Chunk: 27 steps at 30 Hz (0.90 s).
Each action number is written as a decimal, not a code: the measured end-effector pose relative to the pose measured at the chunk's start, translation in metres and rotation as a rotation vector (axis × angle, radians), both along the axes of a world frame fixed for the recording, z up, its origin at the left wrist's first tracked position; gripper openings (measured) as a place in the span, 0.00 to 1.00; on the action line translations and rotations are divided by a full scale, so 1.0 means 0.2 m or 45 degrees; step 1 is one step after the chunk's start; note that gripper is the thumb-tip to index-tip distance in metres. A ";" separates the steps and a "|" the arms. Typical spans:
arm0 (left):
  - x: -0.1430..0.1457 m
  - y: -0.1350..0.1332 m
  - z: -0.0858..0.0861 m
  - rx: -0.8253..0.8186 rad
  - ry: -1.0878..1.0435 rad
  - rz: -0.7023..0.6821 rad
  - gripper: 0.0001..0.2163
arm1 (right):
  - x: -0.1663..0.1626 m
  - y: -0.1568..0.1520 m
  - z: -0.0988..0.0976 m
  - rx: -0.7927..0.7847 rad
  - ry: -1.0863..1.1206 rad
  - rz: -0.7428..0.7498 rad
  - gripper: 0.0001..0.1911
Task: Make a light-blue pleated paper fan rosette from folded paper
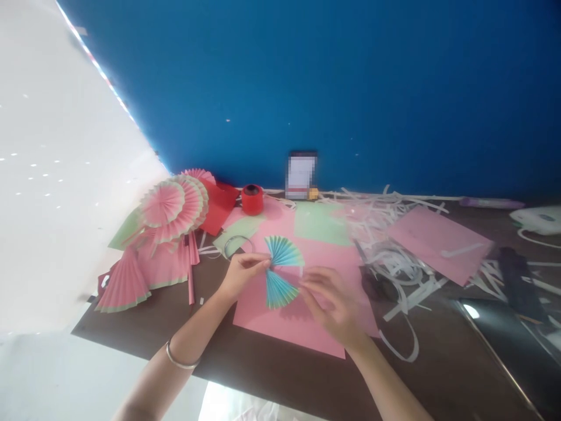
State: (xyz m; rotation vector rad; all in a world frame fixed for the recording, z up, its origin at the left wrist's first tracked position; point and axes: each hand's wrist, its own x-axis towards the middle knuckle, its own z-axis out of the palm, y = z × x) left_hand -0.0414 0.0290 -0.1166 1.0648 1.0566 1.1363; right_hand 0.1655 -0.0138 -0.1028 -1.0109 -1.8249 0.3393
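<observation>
A blue pleated paper fan with pale green edging is spread into two sections with a gap between them on the right. My left hand pinches it at the folded middle. At the fan's right side, my right hand has its fingertips together on a small white strip by the lower section's edge; motion blurs it slightly. Below both hands lies a large pink paper sheet, with a green paper sheet on its far part.
Pink pleated rosettes and a pink folded fan lie at left. A red tape roll stands behind. White paper strips, pink paper and a dark glossy panel lie right. The blue wall bounds the table.
</observation>
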 end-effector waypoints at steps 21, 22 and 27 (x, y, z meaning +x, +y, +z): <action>0.01 -0.01 0.02 0.203 0.286 -0.027 0.06 | -0.02 0.03 -0.04 -0.367 -0.101 0.186 0.09; 0.01 -0.02 0.02 0.211 0.291 -0.024 0.06 | -0.02 0.03 -0.04 -0.369 -0.107 0.166 0.10; 0.03 -0.03 0.02 0.220 0.302 0.000 0.07 | -0.05 0.01 -0.04 -0.320 -0.119 0.089 0.10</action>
